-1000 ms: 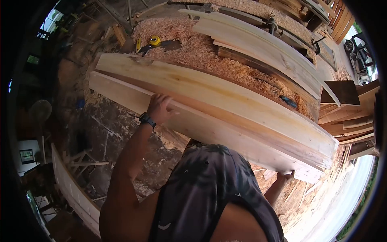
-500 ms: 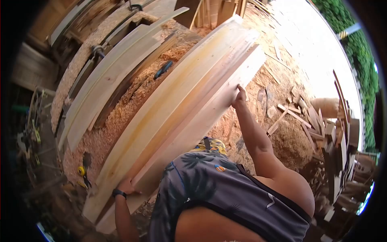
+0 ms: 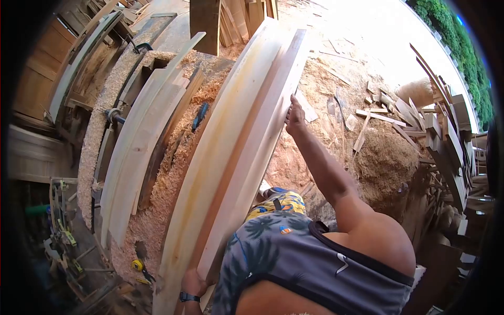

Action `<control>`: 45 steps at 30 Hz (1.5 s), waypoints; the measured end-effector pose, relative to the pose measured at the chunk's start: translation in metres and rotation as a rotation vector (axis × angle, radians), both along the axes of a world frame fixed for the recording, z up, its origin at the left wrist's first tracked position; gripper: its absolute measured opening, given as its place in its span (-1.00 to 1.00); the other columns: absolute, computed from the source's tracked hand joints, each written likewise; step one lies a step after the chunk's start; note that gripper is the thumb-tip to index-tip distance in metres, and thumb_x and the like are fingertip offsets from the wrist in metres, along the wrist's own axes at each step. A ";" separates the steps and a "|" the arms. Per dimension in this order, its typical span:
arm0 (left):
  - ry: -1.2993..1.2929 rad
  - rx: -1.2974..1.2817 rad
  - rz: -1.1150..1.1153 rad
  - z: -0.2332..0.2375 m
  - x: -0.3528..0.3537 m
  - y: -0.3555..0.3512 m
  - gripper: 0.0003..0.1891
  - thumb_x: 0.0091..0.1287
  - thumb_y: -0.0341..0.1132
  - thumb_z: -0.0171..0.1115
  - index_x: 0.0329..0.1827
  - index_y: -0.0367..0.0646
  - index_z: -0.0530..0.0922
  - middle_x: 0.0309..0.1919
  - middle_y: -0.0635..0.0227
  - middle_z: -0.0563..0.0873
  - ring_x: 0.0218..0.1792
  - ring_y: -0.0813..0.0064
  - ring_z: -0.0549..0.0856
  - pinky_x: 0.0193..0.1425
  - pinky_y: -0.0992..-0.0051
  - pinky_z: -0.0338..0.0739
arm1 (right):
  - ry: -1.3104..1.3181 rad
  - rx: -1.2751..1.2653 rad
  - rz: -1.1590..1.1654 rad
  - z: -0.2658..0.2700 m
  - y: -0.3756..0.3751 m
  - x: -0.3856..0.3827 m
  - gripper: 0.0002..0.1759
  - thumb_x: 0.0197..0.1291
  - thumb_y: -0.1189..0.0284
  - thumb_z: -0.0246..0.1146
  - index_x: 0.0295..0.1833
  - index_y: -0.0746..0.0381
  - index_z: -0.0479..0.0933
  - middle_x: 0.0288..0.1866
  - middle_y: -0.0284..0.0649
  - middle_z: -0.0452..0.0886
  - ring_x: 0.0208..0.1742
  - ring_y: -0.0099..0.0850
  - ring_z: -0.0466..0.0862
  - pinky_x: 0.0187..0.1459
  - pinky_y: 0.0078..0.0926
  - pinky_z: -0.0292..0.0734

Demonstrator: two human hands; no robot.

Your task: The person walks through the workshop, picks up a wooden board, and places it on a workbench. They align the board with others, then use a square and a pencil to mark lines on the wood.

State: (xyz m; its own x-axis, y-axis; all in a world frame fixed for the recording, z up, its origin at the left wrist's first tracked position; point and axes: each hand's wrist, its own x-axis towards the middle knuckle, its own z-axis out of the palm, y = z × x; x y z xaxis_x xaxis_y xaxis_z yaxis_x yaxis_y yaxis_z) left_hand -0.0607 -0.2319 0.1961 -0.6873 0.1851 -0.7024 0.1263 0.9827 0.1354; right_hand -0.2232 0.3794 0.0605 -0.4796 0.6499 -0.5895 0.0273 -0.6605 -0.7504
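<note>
Holding a long board [image 3: 256, 165] at its edge, with the right hand [image 3: 296, 117] set well ahead of the left hand [image 3: 195, 283].

Pinching the board's outer edge with the curled fingers [image 3: 289, 116] of the right; touching near its close end with the left, mostly hiding those fingers, so cannot tell whether pinching or merely pressing. Wearing a watch [image 3: 190, 297] on the left wrist. Slants across mid-view, just beside a wider streaked board [image 3: 223, 131]. Shows shavings [image 3: 144, 231] left of that, with a blue tool [image 3: 199, 116] and, lower down, a yellow tape measure [image 3: 137, 264]. Farther left, shows a curved plank [image 3: 139, 152]. Off to the right, well apart from the board, shows wood scraps [image 3: 380, 117] near heaped sawdust [image 3: 386, 168].
</note>
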 end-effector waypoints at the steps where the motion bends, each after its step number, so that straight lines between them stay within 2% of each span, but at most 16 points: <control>1: 0.056 -0.019 0.003 0.002 0.002 -0.003 -0.68 0.07 -0.21 0.45 -0.18 -0.23 0.69 -0.24 -0.10 0.74 -0.14 -0.14 0.72 -0.08 0.05 0.62 | 0.041 -0.033 -0.055 0.014 -0.011 -0.001 -0.08 0.30 -0.09 0.27 0.52 0.34 0.24 0.46 0.08 0.40 0.40 -0.05 0.49 0.37 -0.04 0.42; 4: 0.167 -0.015 -0.010 -0.023 0.020 -0.038 -0.48 -0.21 -0.09 0.68 -0.29 -0.21 0.63 -0.25 -0.01 0.71 -0.16 -0.10 0.70 -0.04 0.07 0.62 | 0.029 -0.026 0.031 -0.005 -0.018 -0.009 0.07 0.28 -0.20 0.24 0.64 0.25 0.02 0.65 0.16 0.06 0.61 0.03 0.19 0.54 -0.06 0.10; 10: 0.306 -0.091 -0.003 -0.048 0.039 -0.042 -0.51 -0.18 -0.07 0.65 -0.33 -0.18 0.60 -0.31 0.10 0.64 -0.26 -0.01 0.68 -0.11 0.10 0.61 | 0.026 0.120 0.151 0.036 -0.054 0.002 -0.13 0.28 -0.11 0.32 0.48 0.24 0.30 0.57 0.01 0.21 0.61 -0.06 0.15 0.52 0.06 0.10; 13: 0.366 -0.079 -0.147 -0.057 0.044 -0.051 -0.51 -0.16 -0.06 0.65 -0.31 -0.17 0.60 -0.29 0.12 0.63 -0.24 0.03 0.69 -0.14 0.12 0.62 | -0.073 0.240 0.169 0.014 -0.056 0.011 -0.33 0.28 -0.05 0.34 0.35 0.08 0.41 0.27 -0.23 0.44 0.35 -0.32 0.40 0.29 -0.03 0.35; 14: 0.310 -0.053 -0.112 -0.059 0.050 -0.053 -0.49 -0.14 -0.04 0.64 -0.29 -0.17 0.60 -0.26 0.13 0.64 -0.20 0.04 0.69 -0.12 0.12 0.62 | -0.072 0.173 0.251 0.024 -0.059 0.019 -0.33 0.34 -0.02 0.28 0.43 0.09 0.36 0.38 -0.21 0.42 0.34 -0.36 0.43 0.22 -0.11 0.37; 16: 0.190 0.042 -0.061 -0.036 0.039 -0.048 -0.43 -0.07 0.08 0.60 -0.20 -0.18 0.61 -0.18 0.15 0.64 -0.07 0.08 0.68 -0.03 0.17 0.63 | 0.015 0.136 0.285 -0.007 -0.055 0.029 -0.46 0.41 0.01 0.19 0.38 0.02 0.42 0.21 -0.31 0.55 0.14 -0.38 0.56 0.11 -0.22 0.42; 18: 0.059 0.032 -0.084 -0.026 0.028 -0.047 -0.38 -0.01 0.13 0.57 -0.07 -0.19 0.63 -0.05 0.13 0.64 0.06 0.11 0.65 0.12 0.12 0.59 | -0.021 0.145 0.348 -0.003 -0.073 0.034 -0.33 0.43 -0.05 0.15 0.51 0.04 0.32 0.39 -0.15 0.49 0.38 -0.20 0.48 0.23 -0.01 0.45; 22: 0.105 0.291 -0.013 -0.038 0.028 -0.049 -0.11 0.02 -0.10 0.57 0.42 -0.14 0.33 0.24 0.04 0.52 0.26 -0.06 0.53 0.32 0.01 0.45 | -0.158 0.202 0.530 0.009 -0.112 0.025 -0.12 0.23 -0.26 0.26 0.53 0.00 0.32 0.52 -0.10 0.35 0.45 -0.10 0.39 0.28 0.05 0.43; 24: 0.261 0.386 0.030 -0.056 0.037 -0.053 -0.16 0.08 -0.14 0.51 0.44 -0.13 0.33 0.22 0.02 0.56 0.23 -0.06 0.59 0.27 0.04 0.51 | -0.139 0.128 0.511 0.020 -0.126 0.013 -0.05 0.21 -0.23 0.30 0.56 0.10 0.26 0.56 -0.06 0.28 0.49 -0.08 0.33 0.34 0.04 0.37; 26: -0.181 0.344 0.092 -0.045 0.022 -0.052 -0.19 0.09 -0.30 0.39 0.47 -0.19 0.28 0.23 -0.07 0.60 0.09 -0.05 0.70 0.17 0.08 0.60 | -0.123 0.075 0.486 -0.012 -0.098 0.000 0.05 0.19 -0.21 0.33 0.59 0.20 0.17 0.61 -0.01 0.19 0.53 -0.02 0.27 0.41 0.02 0.31; 27: -0.182 0.343 0.101 -0.048 0.026 -0.054 -0.19 0.09 -0.30 0.39 0.47 -0.19 0.28 0.23 -0.07 0.60 0.09 -0.05 0.70 0.17 0.08 0.60 | -0.149 0.081 0.524 0.000 -0.109 0.003 0.10 0.19 -0.19 0.34 0.62 0.25 0.08 0.63 0.03 0.14 0.54 0.00 0.24 0.45 -0.01 0.25; 29: 0.091 0.411 0.081 -0.056 0.038 -0.053 -0.26 0.09 -0.33 0.34 0.40 -0.30 0.33 0.12 -0.09 0.66 -0.03 -0.05 0.75 0.06 0.10 0.66 | -0.142 0.080 0.545 0.006 -0.116 0.002 0.10 0.20 -0.18 0.34 0.62 0.24 0.08 0.63 0.02 0.13 0.55 -0.01 0.24 0.46 0.00 0.25; 38: -0.015 0.452 -0.028 -0.052 0.028 -0.080 -0.33 0.17 -0.18 0.42 0.31 -0.30 0.42 0.14 -0.05 0.67 0.03 -0.05 0.73 0.14 0.13 0.62 | -0.096 0.079 0.581 -0.003 -0.109 0.010 -0.01 0.24 -0.19 0.31 0.59 0.17 0.19 0.61 -0.04 0.22 0.53 -0.02 0.29 0.42 0.03 0.32; 41: 0.020 0.714 0.371 -0.034 -0.018 -0.144 -0.54 0.23 -0.05 0.43 0.06 -0.17 0.66 -0.18 0.07 0.79 -0.11 0.07 0.78 0.01 0.19 0.63 | -0.225 0.387 0.580 0.011 -0.126 0.019 -0.16 0.35 -0.19 0.20 0.58 0.03 0.25 0.57 -0.03 0.29 0.49 -0.03 0.36 0.37 0.00 0.40; 44: 0.519 0.116 0.753 -0.062 -0.064 -0.252 -0.72 0.28 -0.14 0.31 -0.32 -0.22 0.68 -0.37 0.03 0.76 -0.23 0.01 0.77 -0.07 0.10 0.64 | -0.231 0.440 0.608 0.007 -0.118 0.020 -0.23 0.41 -0.16 0.14 0.59 -0.01 0.25 0.57 -0.03 0.29 0.49 -0.04 0.36 0.36 -0.03 0.43; 45: 0.631 -0.042 0.900 -0.095 -0.070 -0.306 -0.76 0.31 -0.18 0.27 -0.23 -0.21 0.66 -0.27 -0.02 0.76 -0.15 -0.03 0.76 -0.03 0.06 0.63 | -0.235 0.445 0.604 0.010 -0.120 0.020 -0.23 0.41 -0.16 0.14 0.59 -0.01 0.25 0.57 -0.03 0.29 0.49 -0.04 0.36 0.36 -0.03 0.43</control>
